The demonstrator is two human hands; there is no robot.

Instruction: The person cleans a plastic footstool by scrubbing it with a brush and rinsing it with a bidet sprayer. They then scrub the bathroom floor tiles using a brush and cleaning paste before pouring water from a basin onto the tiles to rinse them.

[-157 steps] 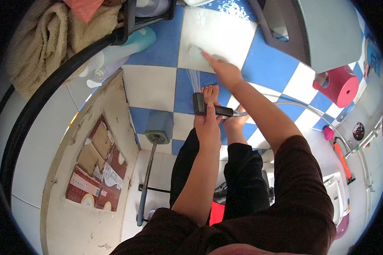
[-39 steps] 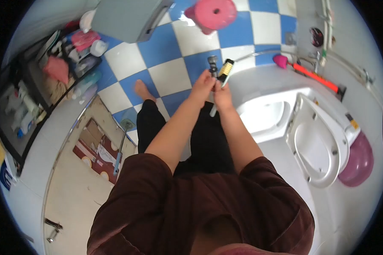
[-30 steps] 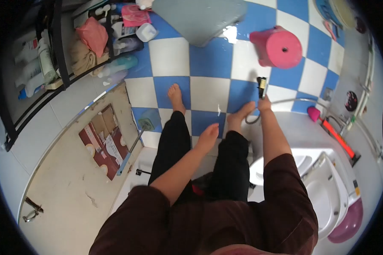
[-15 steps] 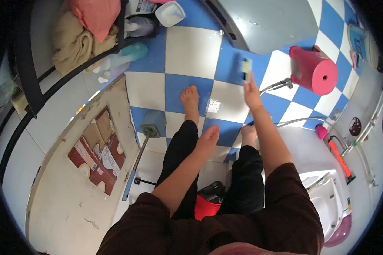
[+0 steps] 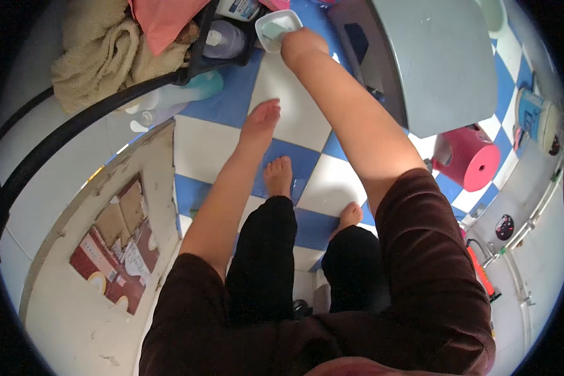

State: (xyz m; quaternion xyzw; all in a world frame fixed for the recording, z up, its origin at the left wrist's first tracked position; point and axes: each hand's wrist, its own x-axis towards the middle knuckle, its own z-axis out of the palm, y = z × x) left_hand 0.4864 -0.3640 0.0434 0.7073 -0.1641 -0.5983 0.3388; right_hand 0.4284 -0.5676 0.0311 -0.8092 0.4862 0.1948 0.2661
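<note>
My right hand (image 5: 303, 48) is at the rim of a small white tub (image 5: 261, 36) at the top of the head view. Its closed fingers hold a pale green block that looks like a sponge (image 5: 272, 30), dipped inside the tub. The fingertips are partly hidden behind the back of the hand. My left hand (image 5: 261, 120) hangs over the blue and white tiled floor (image 5: 282, 84), loosely curled with nothing visible in it. It is nearest to my bare foot and touches no object that I can see.
A grey appliance-like box (image 5: 448, 62) stands to the right of my right arm. Beyond it lies a pink stool (image 5: 473, 160) on its side. At left, a black rack (image 5: 100, 141) carries towels (image 5: 106, 62) and bottles (image 5: 224, 41). A worn door (image 5: 100, 250) is below.
My right hand has moved up and left with the sponge-like block, from above the floor to the tub. My left hand has moved up and left. The view has shifted.
</note>
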